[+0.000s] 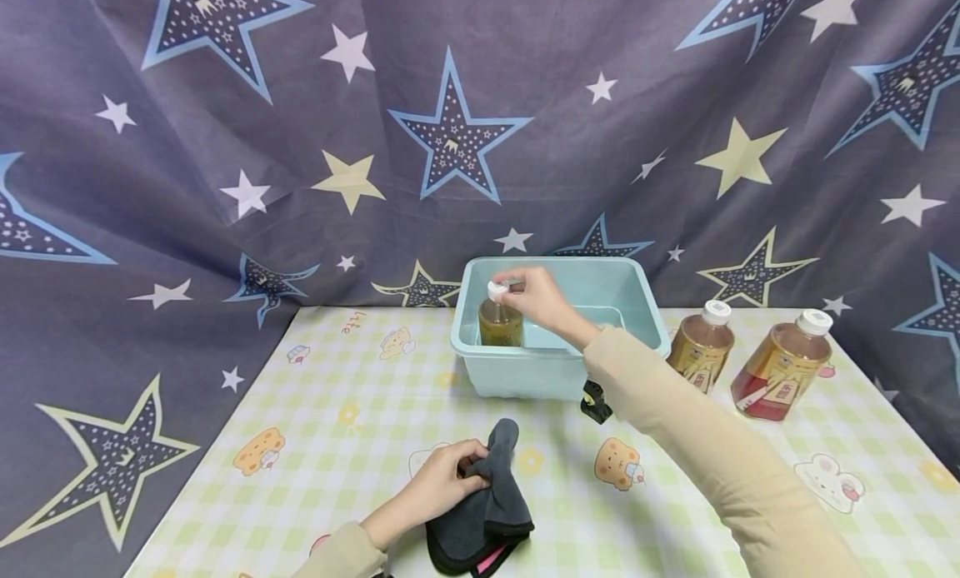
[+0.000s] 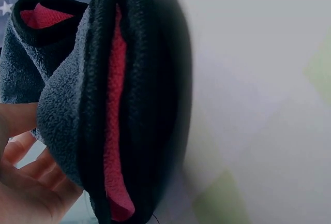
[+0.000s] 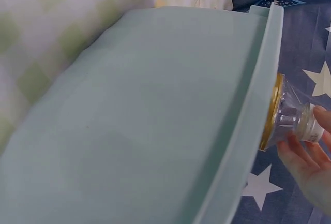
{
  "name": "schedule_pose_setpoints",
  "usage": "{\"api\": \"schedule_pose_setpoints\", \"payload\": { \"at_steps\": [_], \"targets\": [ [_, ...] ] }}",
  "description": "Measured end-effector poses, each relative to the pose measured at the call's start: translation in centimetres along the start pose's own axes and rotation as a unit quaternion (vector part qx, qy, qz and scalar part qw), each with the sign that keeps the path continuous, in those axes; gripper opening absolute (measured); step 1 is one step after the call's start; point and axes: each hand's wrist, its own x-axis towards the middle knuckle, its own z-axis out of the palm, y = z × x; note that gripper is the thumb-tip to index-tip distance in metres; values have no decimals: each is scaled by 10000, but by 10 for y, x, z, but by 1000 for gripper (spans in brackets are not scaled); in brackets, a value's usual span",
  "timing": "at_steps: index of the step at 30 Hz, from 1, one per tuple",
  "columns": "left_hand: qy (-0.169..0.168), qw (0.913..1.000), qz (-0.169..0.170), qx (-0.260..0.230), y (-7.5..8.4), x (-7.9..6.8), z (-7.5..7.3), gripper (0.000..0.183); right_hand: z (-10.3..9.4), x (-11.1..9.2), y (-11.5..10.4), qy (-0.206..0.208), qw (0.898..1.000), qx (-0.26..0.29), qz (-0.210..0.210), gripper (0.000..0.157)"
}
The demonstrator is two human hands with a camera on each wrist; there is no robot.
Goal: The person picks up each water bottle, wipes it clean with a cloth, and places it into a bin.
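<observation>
My right hand [image 1: 534, 296] pinches the white cap of a bottle [image 1: 500, 321] inside the left part of a light blue plastic bin [image 1: 525, 374]. In the right wrist view, fingers [image 3: 302, 164] curl about the cap, and the bin's wall [image 3: 129, 100] hides the bottle's lower part. Nearer the front, my left hand [image 1: 442, 482] grips a dark grey cloth [image 1: 480, 524] with black edging and a pink underside. The left wrist view has this cloth [image 2: 64, 110] folded over, thumb and fingers around its side, its pink layer showing between the black edges.
Two more white-capped bottles stand right of the bin, one [image 1: 702, 345] beside it and another [image 1: 783, 366] farther right. A checked cloth with cartoon prints covers the table [image 1: 360, 395]. Behind the bin hangs a dark curtain [image 1: 300, 145] with stars.
</observation>
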Motion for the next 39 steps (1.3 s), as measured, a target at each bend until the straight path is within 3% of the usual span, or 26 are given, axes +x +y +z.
{"api": "schedule_pose_setpoints", "payload": {
  "at_steps": [23,39],
  "targets": [
    [27,10000,78,11,-1,0,1,17,4,-3,14,-32,9998,81,166,29],
    [-18,10000,34,-59,-1,1,2,17,-8,-7,13,-100,9992,-366,143,28]
  ]
}}
